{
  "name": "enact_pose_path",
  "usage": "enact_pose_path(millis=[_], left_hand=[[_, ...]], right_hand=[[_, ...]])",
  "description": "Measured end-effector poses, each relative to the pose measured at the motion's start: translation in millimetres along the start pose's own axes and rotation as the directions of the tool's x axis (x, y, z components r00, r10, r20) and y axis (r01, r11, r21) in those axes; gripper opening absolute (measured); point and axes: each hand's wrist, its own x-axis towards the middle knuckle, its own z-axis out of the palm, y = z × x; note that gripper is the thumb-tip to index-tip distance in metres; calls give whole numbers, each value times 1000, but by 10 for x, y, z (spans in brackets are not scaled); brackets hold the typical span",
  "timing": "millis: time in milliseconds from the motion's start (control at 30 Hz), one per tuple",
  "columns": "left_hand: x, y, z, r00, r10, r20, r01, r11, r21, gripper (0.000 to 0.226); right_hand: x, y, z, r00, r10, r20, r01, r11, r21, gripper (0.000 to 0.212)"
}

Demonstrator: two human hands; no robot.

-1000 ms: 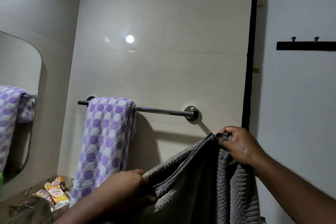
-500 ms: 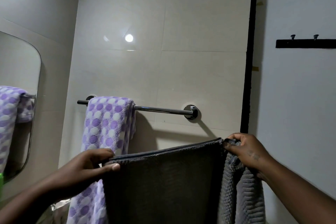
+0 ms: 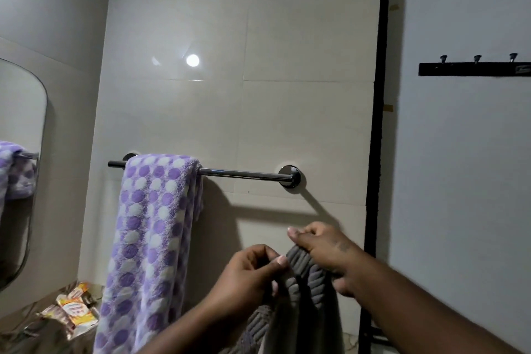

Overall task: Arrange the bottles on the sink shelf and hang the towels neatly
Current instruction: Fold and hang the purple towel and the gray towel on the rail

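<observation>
- Below the bare rail point(image 3: 238, 173), the left grip point(image 3: 250, 270) pinches the bunched top fold of the grey towel point(image 3: 303, 270).
- The right grip point(image 3: 324, 253), just beside it, curls over the same fold.
- The cloth is thick, ribbed and floppy, likely heavyish; I'd take its top corners, spread apart.
- The dotted towel point(image 3: 152, 224) hangs left of both grips.

The grey towel point(image 3: 301, 269) runs past the bottom edge, the hook rack point(image 3: 474, 69) past the right edge. The print on the packets point(image 3: 76, 309) is too small to read.
</observation>
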Motion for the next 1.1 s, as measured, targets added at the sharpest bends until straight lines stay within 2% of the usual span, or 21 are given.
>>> enact_pose_path(millis=[67, 200, 267, 333, 433, 533, 700, 867, 967, 1100], left_hand=[[72, -6, 135, 1000, -10, -20, 10, 1000, -30, 23], [120, -11, 211, 996, -47, -74, 41, 995, -89, 20], [124, -25, 222, 993, -62, -99, 56, 996, -64, 20], [127, -42, 250, 988, -77, -132, 70, 996, -59, 21], [123, -50, 292, 981, -107, -162, 92, 991, -95, 24], [141, -43, 310, 977, -130, -169, 110, 986, -123, 30], [135, -78, 344, 973, -136, -186, 119, 988, -104, 33], [154, -47, 332, 981, -170, -88, 158, 978, -134, 47], [151, -29, 274, 987, -153, -53, 149, 986, -78, 40], [90, 10, 160, 995, -64, 73, 68, 996, -60, 28]], right_hand=[[-74, 15, 65, 999, -4, 45, 5, 1000, -23, 29], [-179, 25, -95, 999, -13, 44, 12, 1000, 26, 23], [-229, 48, -159, 998, -50, 24, 50, 999, -8, 17], [-259, 87, -178, 990, -142, -22, 138, 981, -135, 10], [-308, 134, -181, 950, -308, -50, 262, 876, -405, 5], [-377, 179, -164, 904, -422, -71, 314, 766, -561, 17], [-423, 269, -67, 855, -516, -49, 357, 656, -665, 25], [-370, 402, -8, 872, -489, 25, 355, 598, -719, 42], [-299, 423, -63, 860, -510, 10, 381, 628, -678, 35], [-179, 350, -153, 907, -418, -59, 322, 776, -542, 22]])
